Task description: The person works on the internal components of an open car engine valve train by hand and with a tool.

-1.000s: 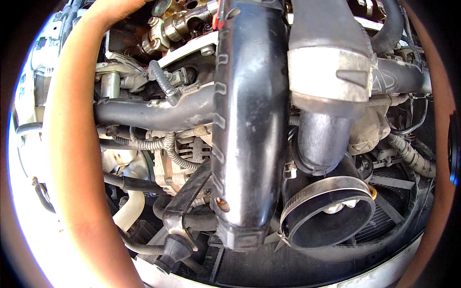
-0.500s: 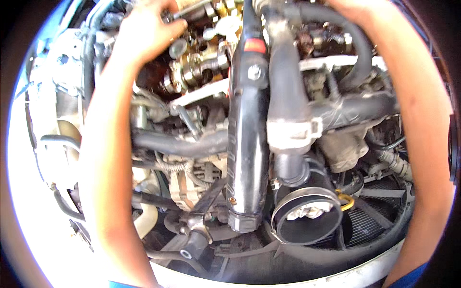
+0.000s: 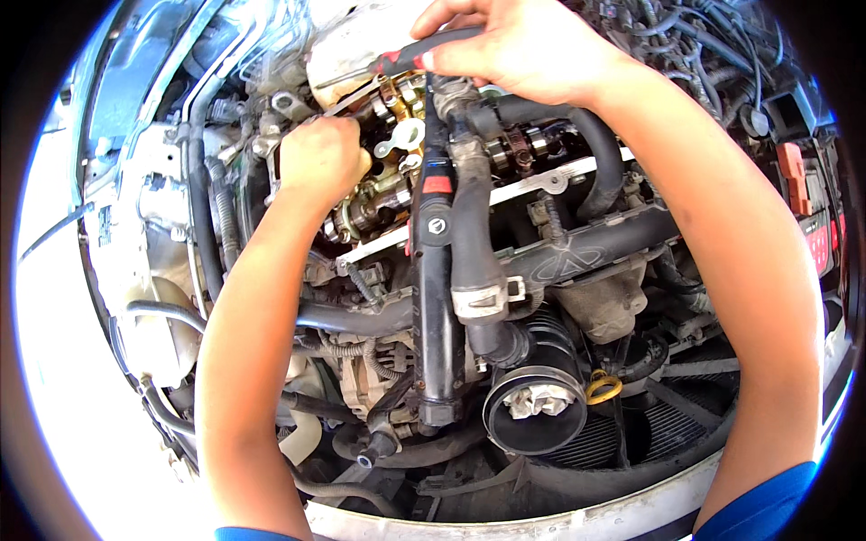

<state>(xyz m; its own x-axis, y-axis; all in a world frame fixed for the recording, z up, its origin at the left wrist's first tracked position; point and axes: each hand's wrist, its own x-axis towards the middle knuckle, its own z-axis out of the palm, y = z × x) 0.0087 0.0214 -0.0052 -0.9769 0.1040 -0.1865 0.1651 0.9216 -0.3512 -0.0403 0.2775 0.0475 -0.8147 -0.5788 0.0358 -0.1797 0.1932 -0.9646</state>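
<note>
My right hand point(image 3: 519, 50) grips a screwdriver point(image 3: 406, 58) by its black and red handle, above the far side of an open engine. Its thin shaft points left and slightly down. My left hand point(image 3: 323, 155) is closed, knuckles up, at the left end of the exposed camshaft point(image 3: 372, 207). Its fingertips are hidden, so what they hold, if anything, does not show. Beside that hand lies a pale, round-ended metal piece point(image 3: 403, 137) among the oily valve parts. A long black bar point(image 3: 437, 307) with a red patch lies across the engine between my arms.
A thick black hose point(image 3: 474, 225) runs beside the bar. Nearer, an open round intake duct point(image 3: 555, 431) has crumpled white material point(image 3: 538, 401) inside. A yellow loop handle point(image 3: 603, 388) is next to it, above the radiator fan point(image 3: 667, 424). A pale reservoir point(image 3: 162, 334) stands at left.
The view has shifted, showing more of the engine's far side. My right hand has come into sight with the screwdriver. My left hand, its thumb apart before, is now closed.
</note>
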